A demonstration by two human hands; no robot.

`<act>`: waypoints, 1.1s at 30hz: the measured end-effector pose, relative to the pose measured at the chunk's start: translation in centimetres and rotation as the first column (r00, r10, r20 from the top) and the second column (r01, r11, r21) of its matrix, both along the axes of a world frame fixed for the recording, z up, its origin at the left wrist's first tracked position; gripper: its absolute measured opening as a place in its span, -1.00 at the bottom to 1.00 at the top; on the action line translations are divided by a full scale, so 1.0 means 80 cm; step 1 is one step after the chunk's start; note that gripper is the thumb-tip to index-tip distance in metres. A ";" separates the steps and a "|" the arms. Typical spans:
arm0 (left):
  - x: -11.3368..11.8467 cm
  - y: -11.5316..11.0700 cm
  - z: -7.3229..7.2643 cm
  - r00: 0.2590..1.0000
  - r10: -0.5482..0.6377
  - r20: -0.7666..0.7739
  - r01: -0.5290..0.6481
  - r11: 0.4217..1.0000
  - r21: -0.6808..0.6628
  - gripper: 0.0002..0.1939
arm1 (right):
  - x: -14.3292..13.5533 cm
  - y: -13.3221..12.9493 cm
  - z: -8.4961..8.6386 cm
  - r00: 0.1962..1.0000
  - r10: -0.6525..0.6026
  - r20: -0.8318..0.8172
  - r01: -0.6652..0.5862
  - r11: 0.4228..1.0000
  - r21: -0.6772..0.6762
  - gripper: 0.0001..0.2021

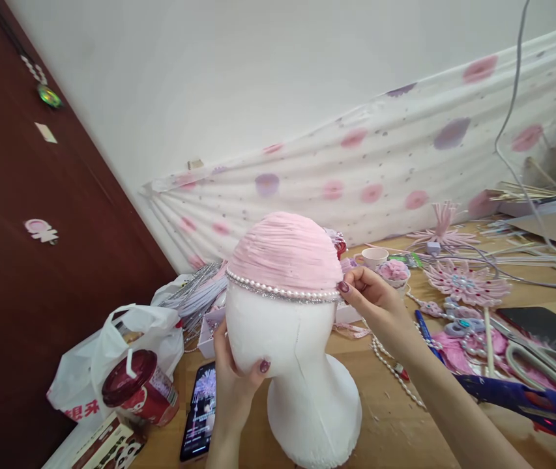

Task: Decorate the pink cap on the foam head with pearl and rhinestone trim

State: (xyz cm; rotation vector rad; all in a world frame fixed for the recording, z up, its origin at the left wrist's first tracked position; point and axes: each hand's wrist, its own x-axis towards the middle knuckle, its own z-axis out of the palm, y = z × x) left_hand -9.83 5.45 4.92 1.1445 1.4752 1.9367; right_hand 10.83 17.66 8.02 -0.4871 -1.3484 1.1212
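A white foam mannequin head [270, 335] stands on the table, wearing a pink cap [285, 251] that looks made of rows of fuzzy strips. A pearl string [282, 290] and a silver glittery band [287, 298] run round the cap's lower edge. My left hand [238, 378] grips the foam head from below left, its thumb on the white surface. On the right side of the cap, my right hand [373, 296] pinches at the end of the pearl trim with thumb and forefinger; the exact end is hidden by the fingertips.
A blue glue gun [526, 404] lies at right near a pink flower [466, 283], a loose pearl strand [395, 371] and a dark tablet-like slab [546, 332]. At left are a phone [202, 410], a red drink cup [141, 387] and a white plastic bag [135, 326].
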 end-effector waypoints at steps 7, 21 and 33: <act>0.007 0.007 -0.015 0.998 0.041 -0.041 -0.038 0.997 0.073 0.09 | 0.012 0.001 -0.013 1.000 0.008 -0.017 -0.009 0.999 -0.053 -0.58; 0.005 0.016 -0.032 0.994 0.031 -0.104 -0.021 0.995 0.099 0.16 | 0.016 -0.003 -0.022 0.997 -0.068 -0.043 0.063 0.992 -0.111 -0.54; -0.015 0.032 -0.021 0.955 -0.292 0.049 0.294 0.955 -0.044 0.25 | 0.027 0.003 -0.046 0.994 -0.099 -0.052 0.093 0.989 -0.113 -0.53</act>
